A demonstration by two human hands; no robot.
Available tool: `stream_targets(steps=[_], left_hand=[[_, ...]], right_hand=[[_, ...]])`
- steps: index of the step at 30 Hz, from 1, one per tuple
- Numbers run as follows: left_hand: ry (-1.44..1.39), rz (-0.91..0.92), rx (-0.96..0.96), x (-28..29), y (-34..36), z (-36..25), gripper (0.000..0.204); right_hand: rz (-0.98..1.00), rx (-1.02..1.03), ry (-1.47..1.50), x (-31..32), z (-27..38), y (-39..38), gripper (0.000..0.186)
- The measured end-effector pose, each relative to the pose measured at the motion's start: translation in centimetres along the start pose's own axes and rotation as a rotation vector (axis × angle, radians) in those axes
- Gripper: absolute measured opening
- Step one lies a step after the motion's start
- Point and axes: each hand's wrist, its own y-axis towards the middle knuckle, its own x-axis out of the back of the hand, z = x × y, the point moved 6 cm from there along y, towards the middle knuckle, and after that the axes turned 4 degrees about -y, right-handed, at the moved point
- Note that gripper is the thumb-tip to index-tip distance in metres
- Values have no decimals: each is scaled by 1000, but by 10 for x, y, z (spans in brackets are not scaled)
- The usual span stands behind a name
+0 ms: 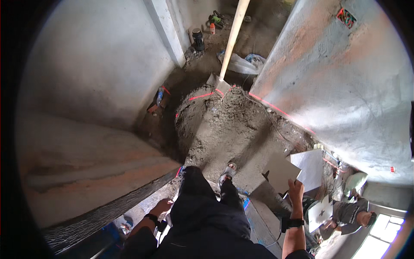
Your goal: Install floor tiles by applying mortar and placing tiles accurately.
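Observation:
My right hand [296,191] is closed on the near edge of a flat grey-brown tile [279,172], held out beside my right leg. A paler tile [309,169] shows just beyond it. My left hand [161,207] hangs low by my left leg with its fingers curled. A narrow white edge [169,221] shows next to that hand, but what the fingers hold is hidden. Ahead of my feet lies a heap of damp grey mortar or sand [224,123]. A shovel [233,43] with a long wooden handle stands with its blade in the heap's far side.
Bare plastered walls [95,64] flank the heap, and red light lines cross it. A plastic bottle [160,96] lies at its left; a plastic bag [241,64] lies beyond. At lower right, another person [348,216] is near a white panel [320,213]. A cable [271,121] runs along the right.

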Motion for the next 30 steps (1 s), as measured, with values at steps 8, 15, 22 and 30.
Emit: stream_targets(steps=[8, 15, 22, 30], left_hand=[[-465, -173, -40, 26, 44, -36, 25], [-586, -110, -340, 49, 84, -84, 44], [-551, -175, 83, 174, 130, -91, 54], [-1318, -548, -37, 384, 156, -33, 36]], right_hand=[[124, 113, -47, -12, 74, 108, 43], [250, 290, -23, -76, 259, 224, 45], [307, 447, 243, -152, 505, 339, 45], [180, 343, 337, -227, 713, 496, 45]])
